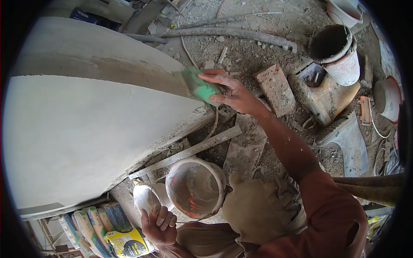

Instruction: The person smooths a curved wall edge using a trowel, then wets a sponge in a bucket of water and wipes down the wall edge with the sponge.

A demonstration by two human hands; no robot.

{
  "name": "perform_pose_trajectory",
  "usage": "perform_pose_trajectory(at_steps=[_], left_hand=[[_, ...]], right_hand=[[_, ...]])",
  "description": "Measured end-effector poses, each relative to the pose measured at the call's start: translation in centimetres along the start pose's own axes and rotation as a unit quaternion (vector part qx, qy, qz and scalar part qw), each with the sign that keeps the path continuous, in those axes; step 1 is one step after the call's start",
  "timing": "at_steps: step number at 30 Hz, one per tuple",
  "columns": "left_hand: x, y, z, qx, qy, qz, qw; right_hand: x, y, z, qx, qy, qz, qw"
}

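Observation:
In my right hand (226,88) is a green sponge (205,91), its fingers and thumb gripping the block from the right. The sponge touches the outer corner of a white plastered wall (94,124), where a grey-brown band (129,69) runs along the edge. My left hand (160,225) is low in the view, its fingers curled toward the palm with nothing visible in them. Just beyond it stand a small white bucket (144,198) and a larger plaster-stained bucket (195,189) with orange-red marks inside.
A long straight strip (189,150) lies between wall and buckets. Rubble, a brick (275,89), rubber boots (329,101) and a dark-mouthed bucket (344,64) are at right. Pipes (232,33) cross the far floor. Stacked bags (94,225) and a yellow bag (129,243) sit lower left.

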State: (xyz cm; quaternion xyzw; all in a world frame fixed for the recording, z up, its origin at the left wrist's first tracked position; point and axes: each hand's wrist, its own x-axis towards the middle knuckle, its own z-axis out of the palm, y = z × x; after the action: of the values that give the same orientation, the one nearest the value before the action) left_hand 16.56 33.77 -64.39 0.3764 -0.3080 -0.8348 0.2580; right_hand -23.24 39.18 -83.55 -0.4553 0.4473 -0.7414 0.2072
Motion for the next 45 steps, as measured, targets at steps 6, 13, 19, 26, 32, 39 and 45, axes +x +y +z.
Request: perform_pose_trajectory(at_steps=[6,13,19,26,32,39,45], left_hand=[[0.2,0.1,-0.2,0.005,0.004,0.000,1.000],[0.4,-0.4,0.6,0.015,0.014,-0.003,1.000],[0.3,-0.1,0.5,0.015,0.014,0.009,1.000],[0.5,-0.4,0.5,0.009,0.021,-0.001,1.000],[0.3,-0.2,0.4,0.010,0.012,0.007,1.000],[0.4,-0.5,0.3,0.022,0.019,0.002,1.000],[-0.1,0.1,0.2,0.024,0.020,0.008,0.999]], right_hand=[[0.9,-1.4,1.1,-0.008,0.030,-0.023,0.999],[-1.2,0.2,-0.3,-0.063,0.010,0.024,0.998],[1.5,-2.9,0.8,-0.053,-0.002,-0.033,0.998],[-0.1,-0.9,0.7,-0.005,0.022,0.016,1.000],[1.7,-3.2,1.0,-0.004,-0.011,-0.030,0.999],[-2.3,-1.0,0.4,0.085,0.096,0.029,0.991],[2.7,-4.8,2.1,-0.020,0.024,-0.039,0.999]])
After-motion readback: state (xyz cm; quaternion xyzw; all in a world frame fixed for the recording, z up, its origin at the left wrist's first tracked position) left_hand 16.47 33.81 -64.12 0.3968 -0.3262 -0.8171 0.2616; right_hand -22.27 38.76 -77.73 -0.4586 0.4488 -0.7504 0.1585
